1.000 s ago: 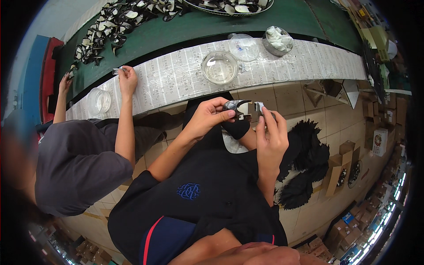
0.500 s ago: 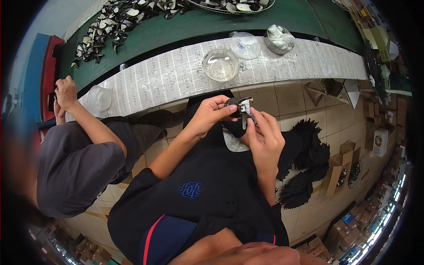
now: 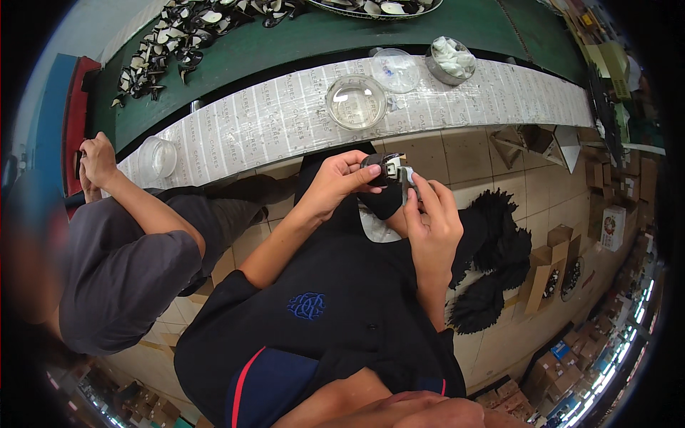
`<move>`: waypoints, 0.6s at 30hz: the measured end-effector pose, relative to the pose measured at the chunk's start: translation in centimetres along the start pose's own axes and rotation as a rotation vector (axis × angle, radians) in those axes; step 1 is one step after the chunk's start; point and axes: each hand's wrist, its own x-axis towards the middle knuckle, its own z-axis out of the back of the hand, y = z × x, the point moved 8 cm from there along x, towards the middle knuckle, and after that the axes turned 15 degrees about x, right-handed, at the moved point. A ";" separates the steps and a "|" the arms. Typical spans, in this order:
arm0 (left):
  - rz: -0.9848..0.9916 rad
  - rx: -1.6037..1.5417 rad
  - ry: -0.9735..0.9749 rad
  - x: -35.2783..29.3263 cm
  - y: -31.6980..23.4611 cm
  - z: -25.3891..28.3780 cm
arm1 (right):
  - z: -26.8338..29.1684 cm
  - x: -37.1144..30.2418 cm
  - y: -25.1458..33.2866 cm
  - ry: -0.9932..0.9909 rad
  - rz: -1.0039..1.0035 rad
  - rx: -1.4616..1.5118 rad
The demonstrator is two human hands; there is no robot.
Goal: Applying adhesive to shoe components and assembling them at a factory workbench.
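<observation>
My left hand (image 3: 341,182) is closed around a glossy black shoe heel (image 3: 373,170) with a white inner face, held above my lap. Close against its right side, my right hand (image 3: 434,217) pinches a thin grey strip-like piece (image 3: 407,182) with a pale tip. The strip meets the white part of the heel or lies very near it; its exact kind is too small to make out. Beyond my hands, a clear round dish (image 3: 356,103) rests on the paper-covered ledge (image 3: 271,118).
On the green bench (image 3: 250,68) lies a pile of black-and-white heels (image 3: 168,46), beside a tray (image 3: 378,12) of more. A tin of white wads (image 3: 453,58), a clear lid (image 3: 397,71) and a plastic tub (image 3: 157,158) stand on the ledge. A co-worker (image 3: 128,264) sits at left.
My right hand has shifted slightly right and down with the grey strip, whose angle against the heel differs. My left hand stays nearly in place. The co-worker's hands have moved a little.
</observation>
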 end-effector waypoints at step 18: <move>0.000 -0.058 0.065 -0.5 -0.6 -0.2 | 3.7 0.5 -5.7 -0.199 -0.240 0.220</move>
